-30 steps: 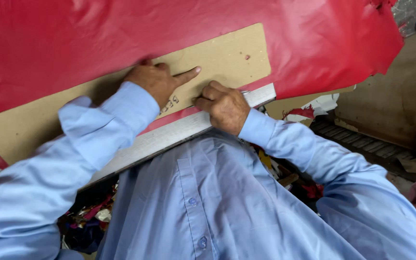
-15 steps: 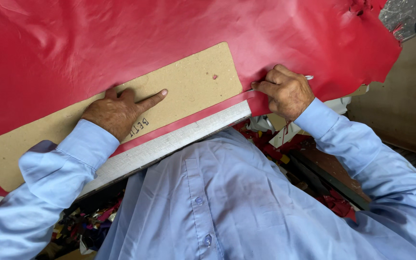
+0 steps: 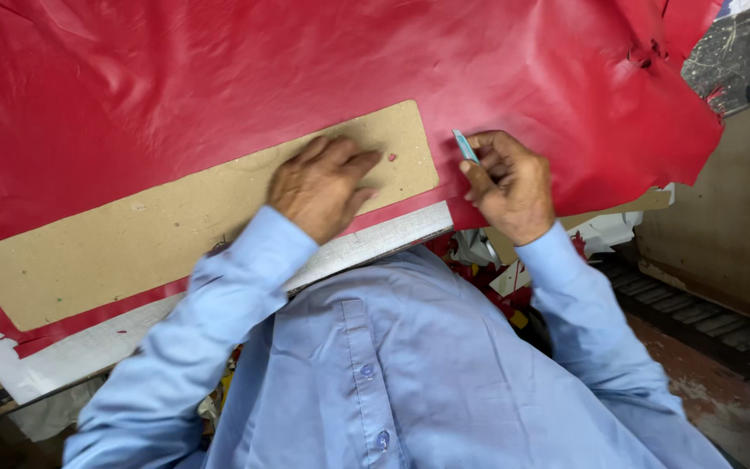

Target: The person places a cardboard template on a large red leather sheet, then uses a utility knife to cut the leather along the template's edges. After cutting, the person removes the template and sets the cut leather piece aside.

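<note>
My left hand [image 3: 321,184], fingers spread flat, pins the long brown cardboard template [image 3: 175,230] on the red leather sheet [image 3: 219,78]; my right hand [image 3: 507,184], fingers pinched, steers a small blue-handled knife [image 3: 463,145] beside its edge.

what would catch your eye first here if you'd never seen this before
A big glossy red sheet covers almost the whole table. On it lies a long brown cardboard strip, with the left hand flat on its right end. Just past that end, the right hand grips a small light blue tool.

Glossy, creased red leather [image 3: 219,78]; matt, rough brown cardboard template [image 3: 158,230].
</note>
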